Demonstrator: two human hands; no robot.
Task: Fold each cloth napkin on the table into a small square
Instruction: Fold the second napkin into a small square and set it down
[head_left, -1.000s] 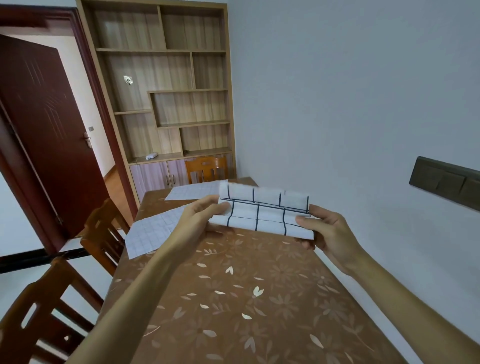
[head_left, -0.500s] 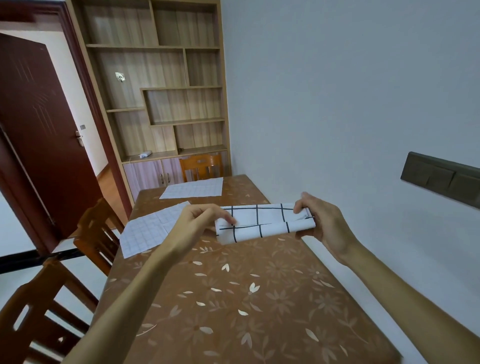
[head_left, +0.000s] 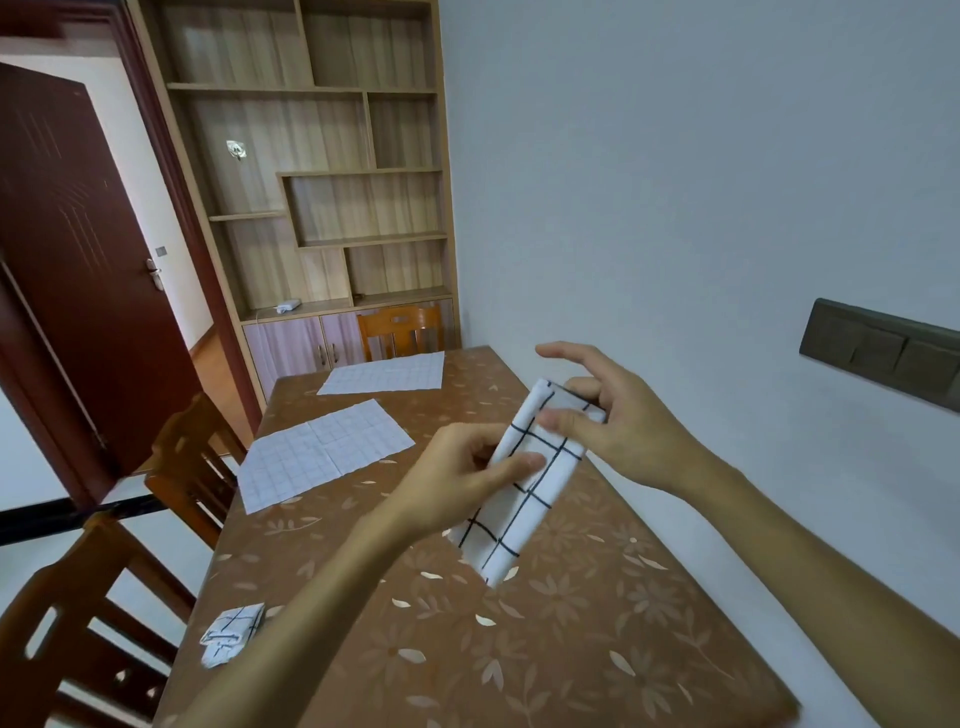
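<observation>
napkin (head_left: 521, 519) is white, black-gridded, folded into a narrow tilted strip.

Single head-worn wide-angle view, forward and down, close above the table (head_left: 597, 649)

White napkin (head_left: 524, 488) with black grid; brown floral table (head_left: 545, 649); dark-red door (head_left: 78, 260).

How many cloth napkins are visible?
4. A strip in left hand and right hand; middle napkin and far napkin lie flat; folded square at the near left edge, which may hide another.
</observation>
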